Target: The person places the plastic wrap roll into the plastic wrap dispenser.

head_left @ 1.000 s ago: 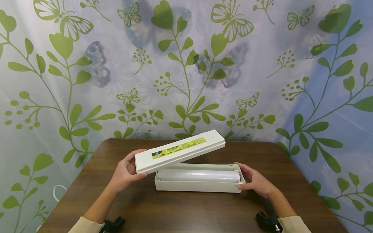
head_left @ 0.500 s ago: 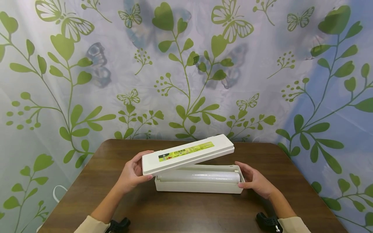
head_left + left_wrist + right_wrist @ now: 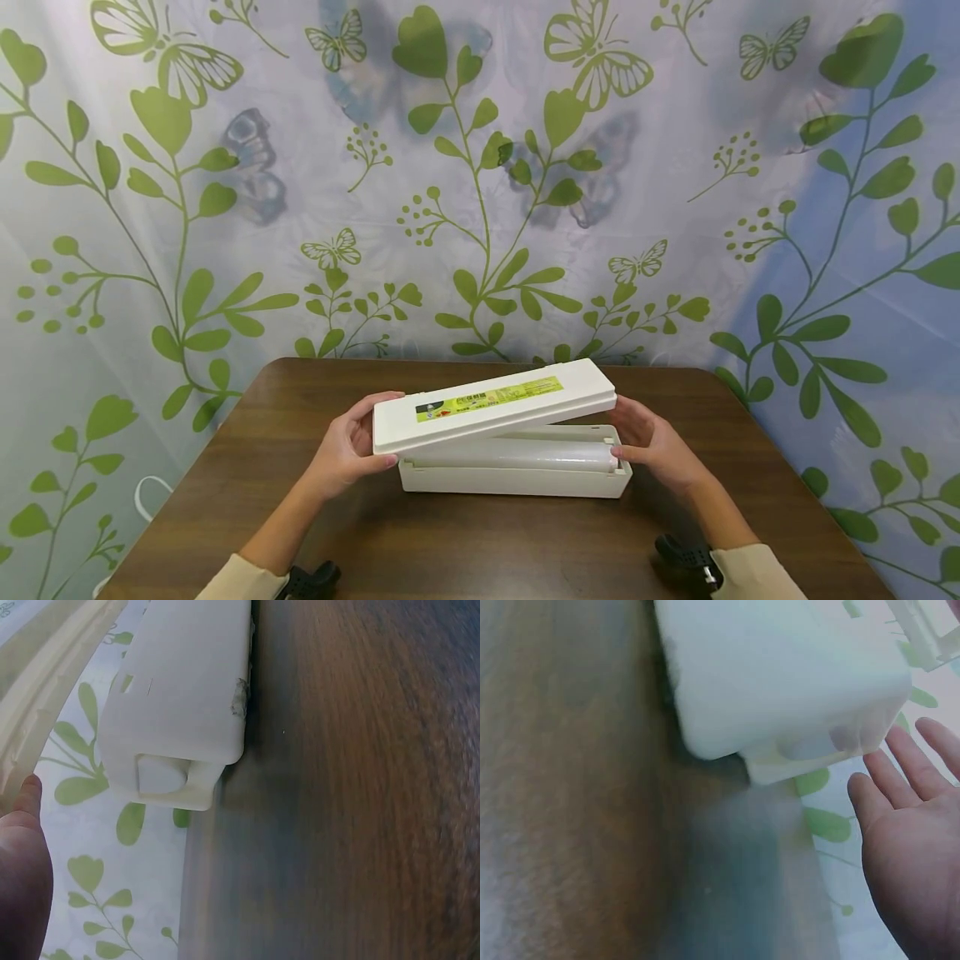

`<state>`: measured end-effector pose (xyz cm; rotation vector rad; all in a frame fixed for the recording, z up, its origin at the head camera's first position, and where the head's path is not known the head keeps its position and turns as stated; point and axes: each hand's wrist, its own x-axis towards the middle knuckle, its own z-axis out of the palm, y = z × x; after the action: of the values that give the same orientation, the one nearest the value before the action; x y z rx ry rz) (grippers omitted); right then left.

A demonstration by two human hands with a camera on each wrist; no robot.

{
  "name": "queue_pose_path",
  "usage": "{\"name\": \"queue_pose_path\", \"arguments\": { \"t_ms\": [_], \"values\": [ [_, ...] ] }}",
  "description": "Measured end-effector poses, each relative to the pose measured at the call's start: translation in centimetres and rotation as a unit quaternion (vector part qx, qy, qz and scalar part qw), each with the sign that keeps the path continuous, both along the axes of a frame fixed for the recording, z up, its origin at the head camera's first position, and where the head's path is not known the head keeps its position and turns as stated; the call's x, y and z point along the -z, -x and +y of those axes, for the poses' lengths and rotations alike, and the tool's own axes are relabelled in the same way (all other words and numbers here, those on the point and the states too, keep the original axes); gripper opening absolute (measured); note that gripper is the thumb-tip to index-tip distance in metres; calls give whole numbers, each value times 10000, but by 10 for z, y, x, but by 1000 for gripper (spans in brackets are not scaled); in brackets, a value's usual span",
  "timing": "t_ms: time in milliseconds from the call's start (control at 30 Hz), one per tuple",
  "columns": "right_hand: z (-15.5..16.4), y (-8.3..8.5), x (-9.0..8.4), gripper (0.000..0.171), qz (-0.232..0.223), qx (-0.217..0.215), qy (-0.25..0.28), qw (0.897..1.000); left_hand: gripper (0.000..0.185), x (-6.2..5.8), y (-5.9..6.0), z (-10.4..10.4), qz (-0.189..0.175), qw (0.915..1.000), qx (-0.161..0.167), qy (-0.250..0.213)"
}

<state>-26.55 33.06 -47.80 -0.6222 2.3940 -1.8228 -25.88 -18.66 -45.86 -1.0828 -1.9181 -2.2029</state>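
A white cling film box (image 3: 517, 482) lies lengthwise on the brown table, its roll of clear film (image 3: 555, 454) partly visible inside. Above it, tilted with its right end higher, is the white lid (image 3: 397, 425) with a green and black label. My left hand (image 3: 345, 450) grips the lid's left end, thumb in front; in the left wrist view, that thumb (image 3: 28, 799) presses on the lid's edge. My right hand (image 3: 663, 446) is at the box's right end, its upper fingers by the lid's raised end. In the right wrist view its fingers (image 3: 919, 769) are spread and fairly straight.
A wooden table (image 3: 480, 550) with rounded far corners carries the box. Behind it hangs a pale curtain (image 3: 480, 208) printed with green leaves and butterflies. A white cable loop (image 3: 146, 492) shows beyond the table's left edge. Black straps sit on both wrists.
My left hand has carried the lid rightward, and its right end has come lower over the box. My right hand has let go of the box's end and risen toward the lid.
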Motion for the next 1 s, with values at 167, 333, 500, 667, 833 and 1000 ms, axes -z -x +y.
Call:
{"name": "queue_pose_path", "arguments": {
  "t_ms": [167,333,500,667,833,1000],
  "values": [
    [-4,1,-8,84,-84,20,102,9999,77,2,0,1,7,10000,60,45],
    [-6,4,-11,84,37,-268,494,9984,76,4,0,4,-41,9998,195,76],
    [-6,9,-14,88,174,-712,862,9936,76,4,-1,7,-77,9994,225,231],
    [-7,11,-20,93,168,-989,1041,9895,75,4,-1,7,-61,9992,251,316],
    [-9,13,-25,94,59,-1122,989,9887,75,4,0,7,-88,9987,315,394],
    [-9,14,-28,92,0,-1333,929,9867,75,4,0,7,-104,9983,331,476]
  ]
}}
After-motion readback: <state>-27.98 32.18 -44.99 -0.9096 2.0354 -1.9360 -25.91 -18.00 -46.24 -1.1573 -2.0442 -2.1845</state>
